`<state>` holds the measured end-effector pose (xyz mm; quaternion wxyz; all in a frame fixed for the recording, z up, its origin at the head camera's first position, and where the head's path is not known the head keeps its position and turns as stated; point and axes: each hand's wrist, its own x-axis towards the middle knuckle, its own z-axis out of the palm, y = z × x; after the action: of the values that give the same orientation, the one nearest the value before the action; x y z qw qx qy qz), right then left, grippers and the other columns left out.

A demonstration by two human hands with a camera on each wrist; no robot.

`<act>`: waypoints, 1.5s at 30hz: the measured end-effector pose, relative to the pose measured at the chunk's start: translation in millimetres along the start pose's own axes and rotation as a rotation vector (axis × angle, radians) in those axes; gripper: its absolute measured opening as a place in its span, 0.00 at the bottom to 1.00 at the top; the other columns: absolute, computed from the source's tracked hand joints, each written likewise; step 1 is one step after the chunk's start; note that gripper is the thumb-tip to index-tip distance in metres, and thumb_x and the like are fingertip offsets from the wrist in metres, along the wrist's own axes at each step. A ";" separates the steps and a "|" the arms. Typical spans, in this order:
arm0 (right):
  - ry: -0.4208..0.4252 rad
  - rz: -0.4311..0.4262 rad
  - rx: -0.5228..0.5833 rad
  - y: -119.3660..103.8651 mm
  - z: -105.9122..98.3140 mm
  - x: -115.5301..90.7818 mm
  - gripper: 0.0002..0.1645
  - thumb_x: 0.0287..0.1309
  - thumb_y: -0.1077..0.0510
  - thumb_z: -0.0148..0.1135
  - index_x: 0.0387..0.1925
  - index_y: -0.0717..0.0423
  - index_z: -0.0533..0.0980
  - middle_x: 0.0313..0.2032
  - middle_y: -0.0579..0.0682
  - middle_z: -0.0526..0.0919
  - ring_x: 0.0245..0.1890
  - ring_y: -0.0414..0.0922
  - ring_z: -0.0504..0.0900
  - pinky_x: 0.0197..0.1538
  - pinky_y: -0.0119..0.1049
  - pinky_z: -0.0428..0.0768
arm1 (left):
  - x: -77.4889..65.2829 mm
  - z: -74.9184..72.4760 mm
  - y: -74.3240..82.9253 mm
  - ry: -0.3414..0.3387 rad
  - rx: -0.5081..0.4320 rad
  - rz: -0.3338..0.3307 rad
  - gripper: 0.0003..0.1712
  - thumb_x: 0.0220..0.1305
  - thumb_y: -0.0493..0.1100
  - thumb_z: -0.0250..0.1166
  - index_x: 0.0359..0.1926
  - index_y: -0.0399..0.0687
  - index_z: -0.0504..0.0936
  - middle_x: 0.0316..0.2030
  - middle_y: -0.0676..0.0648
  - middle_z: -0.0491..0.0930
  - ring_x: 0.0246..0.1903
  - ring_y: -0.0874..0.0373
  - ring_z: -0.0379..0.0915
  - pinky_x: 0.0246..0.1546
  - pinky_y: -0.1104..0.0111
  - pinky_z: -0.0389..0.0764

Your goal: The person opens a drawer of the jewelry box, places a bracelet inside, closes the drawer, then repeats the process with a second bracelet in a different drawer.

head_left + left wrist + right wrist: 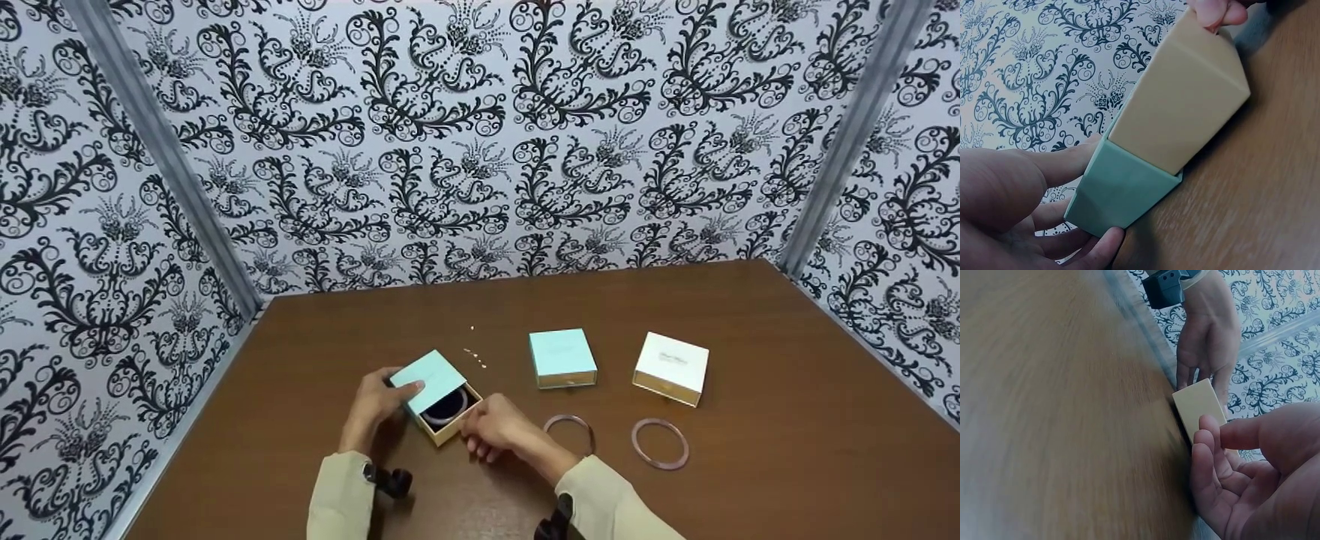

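Observation:
My left hand grips the turquoise sleeve of a small gift box, its thumb on the lid face. A cream drawer sticks partway out of the sleeve. Inside it a pale bangle lies around a dark cushion, partly covered by the sleeve. At the drawer's front end, the thumb and fingers of my right hand pinch a small reddish pull tab, just visible in the left wrist view. In the right wrist view, my curled right fingers meet the drawer end.
A second turquoise box and a white box stand closed to the right. One bangle lies beyond my right forearm, partly hidden by it; another bangle lies farther right. Small white specks dot the brown table. Patterned walls enclose it.

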<state>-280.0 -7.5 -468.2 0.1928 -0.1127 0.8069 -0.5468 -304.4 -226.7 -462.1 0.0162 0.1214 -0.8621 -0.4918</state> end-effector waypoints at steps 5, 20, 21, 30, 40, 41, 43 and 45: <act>0.010 -0.005 0.001 -0.3 -0.3 5.3 0.13 0.63 0.64 0.59 0.24 0.65 0.82 0.11 0.44 0.76 0.10 0.37 0.74 0.15 0.28 0.73 | 1.5 1.9 -0.1 0.010 -0.022 0.014 0.32 0.63 0.45 0.71 0.62 0.32 0.75 0.57 0.31 0.77 0.49 0.47 0.75 0.52 0.57 0.78; 0.051 -0.018 -0.043 -3.5 1.6 16.0 0.13 0.61 0.64 0.62 0.22 0.64 0.83 0.10 0.43 0.75 0.09 0.37 0.71 0.14 0.28 0.73 | 2.0 3.5 -0.3 0.010 -0.036 0.001 0.32 0.63 0.44 0.71 0.62 0.30 0.74 0.58 0.30 0.78 0.48 0.49 0.76 0.50 0.58 0.79; 0.055 -0.021 -0.055 -4.4 1.5 16.8 0.13 0.61 0.64 0.63 0.21 0.63 0.83 0.10 0.43 0.75 0.09 0.36 0.71 0.14 0.28 0.73 | 2.1 3.7 -0.2 0.010 -0.038 -0.004 0.32 0.63 0.44 0.71 0.62 0.31 0.75 0.58 0.31 0.78 0.48 0.49 0.75 0.51 0.57 0.79; 0.067 -0.017 -0.107 -7.8 2.9 21.1 0.14 0.62 0.60 0.66 0.21 0.60 0.83 0.10 0.43 0.75 0.09 0.36 0.70 0.14 0.28 0.73 | 1.1 2.5 -0.1 0.020 -0.020 0.006 0.32 0.62 0.45 0.72 0.62 0.31 0.75 0.57 0.31 0.78 0.50 0.48 0.76 0.53 0.56 0.78; 0.081 -0.055 -0.079 -6.3 6.7 25.4 0.14 0.60 0.64 0.64 0.19 0.61 0.82 0.08 0.42 0.74 0.07 0.34 0.67 0.13 0.27 0.71 | 0.1 1.5 0.6 0.032 -0.059 0.007 0.31 0.61 0.43 0.73 0.60 0.30 0.76 0.55 0.32 0.79 0.45 0.50 0.76 0.47 0.62 0.79; 0.084 -0.054 -0.074 -5.8 7.3 25.5 0.14 0.60 0.64 0.64 0.19 0.61 0.82 0.08 0.42 0.74 0.07 0.34 0.67 0.13 0.27 0.72 | 0.4 2.0 0.4 0.033 -0.060 0.005 0.31 0.61 0.43 0.73 0.60 0.30 0.76 0.55 0.31 0.79 0.45 0.50 0.76 0.47 0.62 0.79; 0.096 -0.046 -0.071 -4.9 8.1 26.0 0.15 0.60 0.63 0.65 0.18 0.59 0.81 0.08 0.42 0.74 0.06 0.34 0.67 0.12 0.27 0.72 | 1.2 3.2 0.1 0.029 -0.069 -0.003 0.31 0.61 0.43 0.73 0.60 0.31 0.76 0.55 0.32 0.79 0.46 0.50 0.76 0.47 0.62 0.79; 0.112 -0.038 -0.073 -4.0 8.4 26.6 0.15 0.61 0.63 0.65 0.18 0.60 0.81 0.08 0.42 0.73 0.06 0.35 0.67 0.12 0.27 0.71 | 1.8 4.2 0.1 0.021 -0.065 -0.001 0.31 0.61 0.44 0.73 0.61 0.31 0.76 0.55 0.32 0.79 0.46 0.50 0.76 0.48 0.62 0.79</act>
<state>-300.4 -26.5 -472.2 0.1324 -0.1041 0.8336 -0.5260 -306.9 -223.5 -464.3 0.0290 0.1263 -0.8454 -0.5181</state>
